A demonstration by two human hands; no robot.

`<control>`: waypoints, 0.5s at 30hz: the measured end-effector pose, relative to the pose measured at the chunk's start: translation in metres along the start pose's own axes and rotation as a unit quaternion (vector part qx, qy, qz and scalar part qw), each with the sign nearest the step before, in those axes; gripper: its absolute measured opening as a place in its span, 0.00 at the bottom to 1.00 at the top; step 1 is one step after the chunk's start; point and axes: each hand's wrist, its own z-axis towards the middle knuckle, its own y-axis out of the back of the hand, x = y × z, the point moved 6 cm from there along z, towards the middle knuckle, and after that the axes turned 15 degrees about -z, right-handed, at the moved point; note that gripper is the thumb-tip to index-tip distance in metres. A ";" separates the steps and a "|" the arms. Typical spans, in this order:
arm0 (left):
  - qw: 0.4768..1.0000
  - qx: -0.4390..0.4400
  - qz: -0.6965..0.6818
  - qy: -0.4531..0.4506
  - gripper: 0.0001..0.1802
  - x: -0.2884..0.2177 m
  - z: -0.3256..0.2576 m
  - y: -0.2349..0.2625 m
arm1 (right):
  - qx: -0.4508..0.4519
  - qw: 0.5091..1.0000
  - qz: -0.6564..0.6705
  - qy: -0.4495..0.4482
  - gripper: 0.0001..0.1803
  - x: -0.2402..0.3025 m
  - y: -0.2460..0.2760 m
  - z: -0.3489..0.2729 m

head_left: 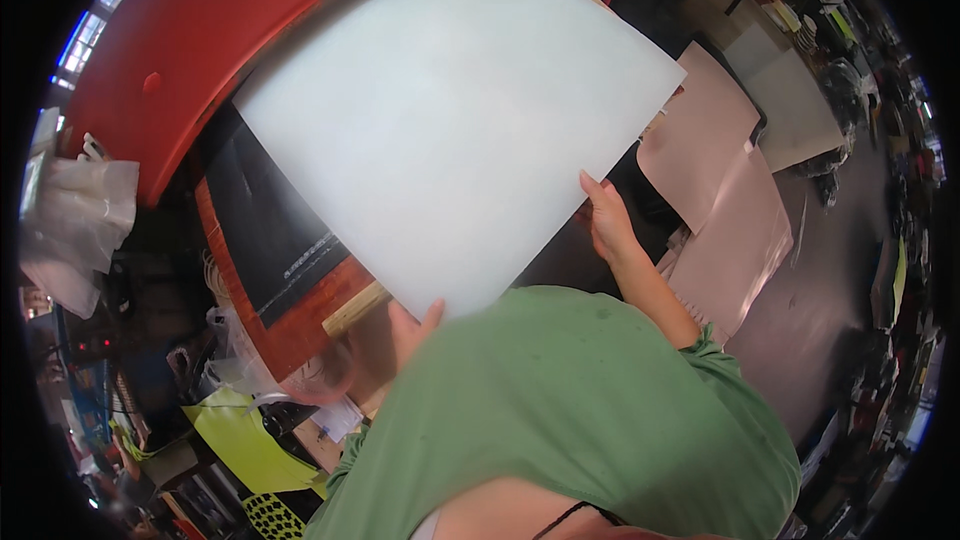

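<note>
A large white sheet (pixel 460 110) stretches in front of me, tilted, its near corner close to my green top. My right hand (pixel 608 218) grips its right edge, thumb on top and fingers underneath. At the near left edge, my left hand (pixel 412 328) pinches the sheet, with the thumb showing and most fingers hidden below. Under the sheet lies a black panel (pixel 265 205) on a reddish-brown wooden board (pixel 290 340). A big red machine body (pixel 230 15) curves over the far left side, close to the sheet's far left edge.
Pinkish sheets (pixel 715 170) lie to the right, with a greyish sheet (pixel 785 95) beyond them. A pale wooden strip (pixel 357 310) sits on the board's near edge. Clear plastic (pixel 85 210) hangs at the left. Yellow-green sheets (pixel 250 440) lie at lower left.
</note>
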 end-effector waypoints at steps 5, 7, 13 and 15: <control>1.000 0.004 -0.003 0.003 0.30 -0.003 0.000 -0.002 | -0.022 0.996 0.020 0.081 0.23 0.015 0.001 -0.002; 1.000 0.005 0.003 0.001 0.30 -0.004 0.001 -0.004 | -0.006 0.994 0.029 0.101 0.22 0.015 0.000 0.001; 0.989 0.003 0.141 0.040 0.26 -0.022 -0.007 -0.004 | -0.004 0.998 0.014 0.058 0.21 0.004 0.005 0.009; 0.940 0.031 0.327 0.096 0.24 -0.032 -0.010 0.012 | -0.007 1.000 0.017 0.019 0.22 0.002 0.008 0.005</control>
